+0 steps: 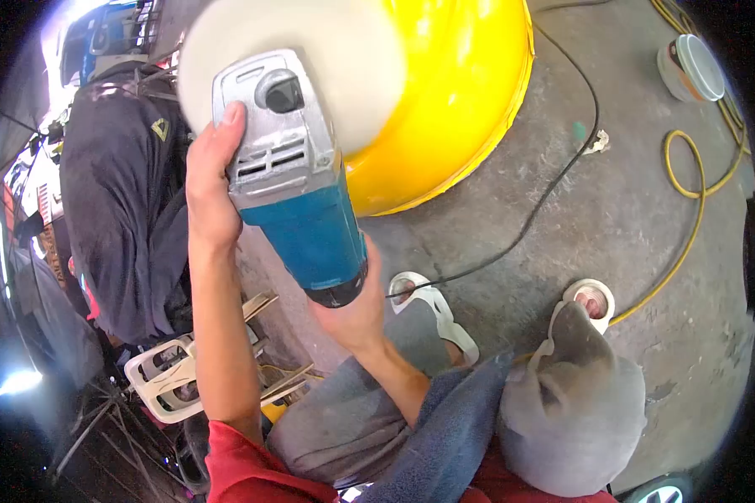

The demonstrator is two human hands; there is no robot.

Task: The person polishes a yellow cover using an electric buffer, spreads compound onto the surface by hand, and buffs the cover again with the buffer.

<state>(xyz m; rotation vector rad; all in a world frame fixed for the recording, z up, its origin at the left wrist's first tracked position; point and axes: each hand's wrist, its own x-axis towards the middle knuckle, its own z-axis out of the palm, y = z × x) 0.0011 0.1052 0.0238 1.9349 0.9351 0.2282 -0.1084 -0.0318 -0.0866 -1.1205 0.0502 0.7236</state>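
Note:
I hold a teal and silver power polisher (302, 235) with both hands. Its large round off-white pad (356, 63) lies over a glossy yellow curved panel (470, 109) and hides part of it. My left hand (214, 189) is closed around the left side of the silver head, thumb on top. At the rear, my right hand (356, 306) wraps the dark end of the body; most of its fingers are hidden beneath. A black cord (545, 205) runs across the floor towards the tool's rear.
At right a yellow hose (700, 218) loops over the concrete floor (629, 184), near a white lidded bucket (689, 69). A dark cloth-covered object (122, 201) and a pale plastic chair-like frame (159, 407) stand at left. My feet in white sandals (453, 323) are below the panel.

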